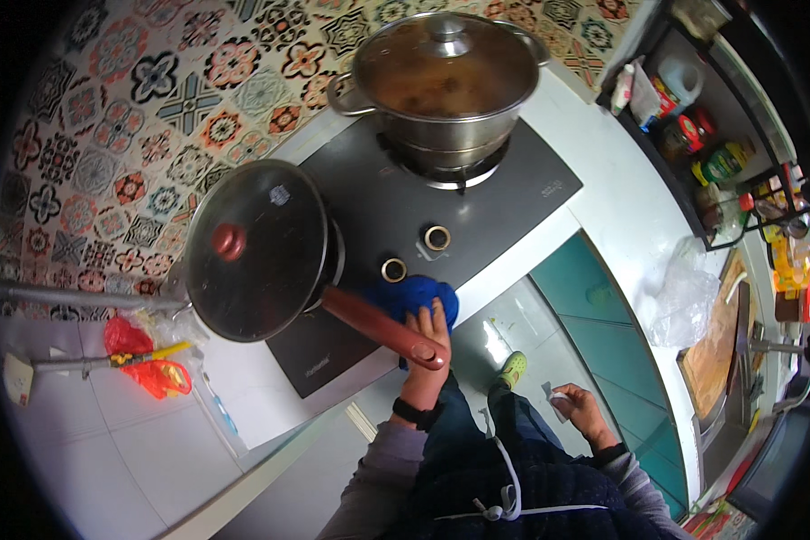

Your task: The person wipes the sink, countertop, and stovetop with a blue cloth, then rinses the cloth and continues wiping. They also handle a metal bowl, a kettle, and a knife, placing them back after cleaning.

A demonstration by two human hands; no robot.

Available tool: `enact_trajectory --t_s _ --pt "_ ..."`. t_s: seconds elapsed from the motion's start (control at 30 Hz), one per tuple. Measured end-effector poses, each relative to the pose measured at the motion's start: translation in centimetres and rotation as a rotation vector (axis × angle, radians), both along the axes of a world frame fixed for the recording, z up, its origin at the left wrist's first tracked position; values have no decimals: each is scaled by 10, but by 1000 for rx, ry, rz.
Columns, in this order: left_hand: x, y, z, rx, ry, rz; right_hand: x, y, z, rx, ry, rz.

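My left hand presses a blue cloth onto the front edge of the black gas hob, partly beneath the red handle of a pan. Two round control knobs sit just beyond the cloth. The pan's glass lid with a red knob covers it on the left burner. A steel pot with a glass lid and brown contents stands on the other burner. My right hand hangs over the floor at the right, its fingers closed on a small white item, perhaps a tissue.
A black rack with bottles and jars stands at the upper right. Beyond the white counter's bend lie a plastic bag, a wooden cutting board and a knife. A toothbrush and red bags lie at the left.
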State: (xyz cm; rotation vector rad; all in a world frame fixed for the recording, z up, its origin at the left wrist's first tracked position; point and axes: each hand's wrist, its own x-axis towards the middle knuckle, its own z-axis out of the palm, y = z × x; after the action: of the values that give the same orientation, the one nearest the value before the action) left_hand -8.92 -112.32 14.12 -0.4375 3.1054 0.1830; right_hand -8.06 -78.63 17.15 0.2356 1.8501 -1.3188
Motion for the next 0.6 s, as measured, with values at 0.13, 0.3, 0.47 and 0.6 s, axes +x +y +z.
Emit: enact_trajectory --t_s 0.13,0.3,0.47,0.6 --pt "-55 28 -8 106 192 -24 3 10 -1 -32 27 -33" --pt "-111 69 -17 106 145 -112 15 39 6 46 60 -134" --pt "-216 126 -38 120 186 -151 35 86 19 60 89 -352" --pt "-316 183 -51 115 293 -183 55 114 32 112 77 -582"
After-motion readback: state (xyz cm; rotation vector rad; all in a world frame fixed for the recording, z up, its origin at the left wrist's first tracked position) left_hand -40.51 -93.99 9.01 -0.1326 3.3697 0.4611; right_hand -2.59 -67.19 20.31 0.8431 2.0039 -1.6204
